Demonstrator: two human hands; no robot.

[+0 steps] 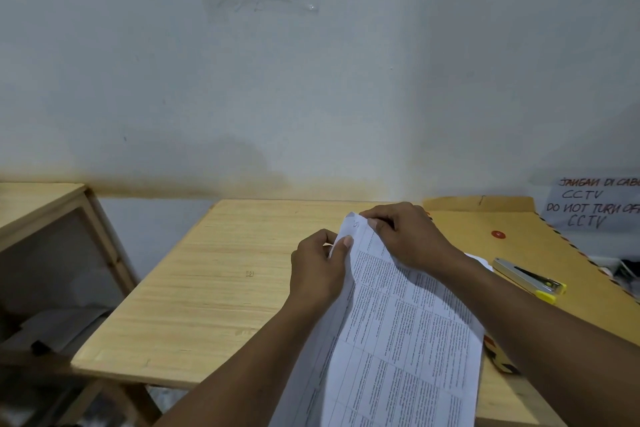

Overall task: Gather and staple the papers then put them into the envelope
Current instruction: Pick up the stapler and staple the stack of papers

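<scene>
A stack of white printed papers [398, 333] is lifted off the wooden table [207, 288], its far end raised. My left hand [318, 270] pinches the stack's left edge near the top corner. My right hand [408, 236] grips the top corner from the right. A brown envelope [540, 246] with a red button clasp and striped border lies flat on the table's right side. On it rests a silver stapler [528, 279] with yellow ends, just right of my right forearm and apart from both hands.
A pale wall rises right behind the table. A wooden shelf unit [52, 236] stands to the left with a gap between. A handwritten CCTV notice [595, 204] leans at the far right, and dark clutter lies beyond the envelope's right edge.
</scene>
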